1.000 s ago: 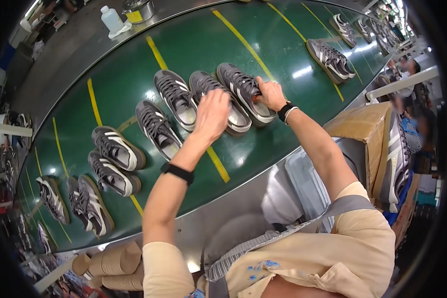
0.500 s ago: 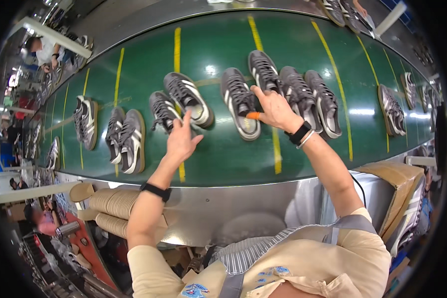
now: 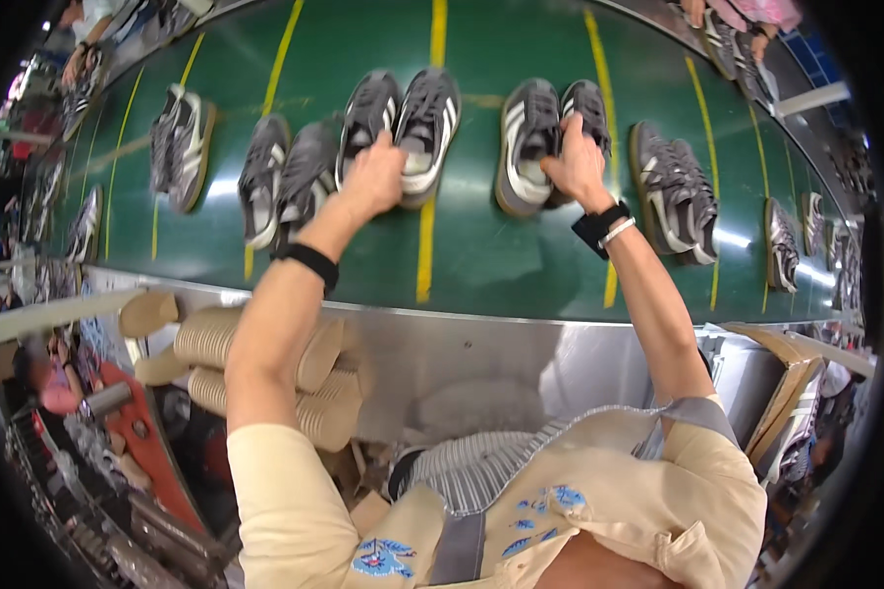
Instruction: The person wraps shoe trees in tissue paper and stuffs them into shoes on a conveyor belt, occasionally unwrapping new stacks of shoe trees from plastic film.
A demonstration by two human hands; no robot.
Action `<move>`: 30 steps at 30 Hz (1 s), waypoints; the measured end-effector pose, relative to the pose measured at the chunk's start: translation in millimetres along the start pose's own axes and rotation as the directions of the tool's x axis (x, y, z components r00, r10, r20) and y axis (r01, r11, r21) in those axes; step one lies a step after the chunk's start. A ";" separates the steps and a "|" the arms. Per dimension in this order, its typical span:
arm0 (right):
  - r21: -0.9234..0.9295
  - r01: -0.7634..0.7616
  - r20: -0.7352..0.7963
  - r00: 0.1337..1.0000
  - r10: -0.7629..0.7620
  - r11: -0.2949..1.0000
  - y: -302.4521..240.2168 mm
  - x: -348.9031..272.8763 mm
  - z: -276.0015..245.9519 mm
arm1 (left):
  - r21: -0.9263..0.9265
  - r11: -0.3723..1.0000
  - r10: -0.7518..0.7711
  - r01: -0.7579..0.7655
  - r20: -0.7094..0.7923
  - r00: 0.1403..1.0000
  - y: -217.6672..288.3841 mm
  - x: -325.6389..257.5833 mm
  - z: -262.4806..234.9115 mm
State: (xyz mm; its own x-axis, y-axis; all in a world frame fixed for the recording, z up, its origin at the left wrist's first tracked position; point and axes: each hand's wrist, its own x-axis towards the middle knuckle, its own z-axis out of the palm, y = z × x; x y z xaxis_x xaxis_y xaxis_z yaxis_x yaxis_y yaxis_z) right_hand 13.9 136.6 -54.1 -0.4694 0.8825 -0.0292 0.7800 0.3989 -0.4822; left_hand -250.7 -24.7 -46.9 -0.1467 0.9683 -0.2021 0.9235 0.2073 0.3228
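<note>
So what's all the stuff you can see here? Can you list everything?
Conveyor belt: one, green with yellow lines, across the top.
Left pair of shoes: two, grey with white stripes, under the left hand.
Right pair of shoes: two, grey with white stripes, under the right hand.
Other shoe pairs: several, grey and white, spread along the belt on both sides.
Cardboard cones: stacked, tan, below the belt on the left.
Cardboard box: one, brown, lower right.
Other people: a few, at the edges, too small to describe.
Left hand: on the left pair, black wristband.
Right hand: on the right pair, black watch and white band.
</note>
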 end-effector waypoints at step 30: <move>0.910 -0.199 0.345 0.850 -0.399 0.363 -218.7 -244.7 127.6 | -0.095 0.962 0.250 -0.257 -0.077 0.965 -45.8 -265.9 -17.5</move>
State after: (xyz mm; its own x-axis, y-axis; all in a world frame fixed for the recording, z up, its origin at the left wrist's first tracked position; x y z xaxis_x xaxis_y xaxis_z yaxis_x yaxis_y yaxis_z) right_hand -94.7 -198.4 -53.2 -0.8525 0.5050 -0.1346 -0.0003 -0.2580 -0.9661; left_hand -260.2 -289.2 8.2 0.0620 0.9971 -0.0433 0.8922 -0.0360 0.4502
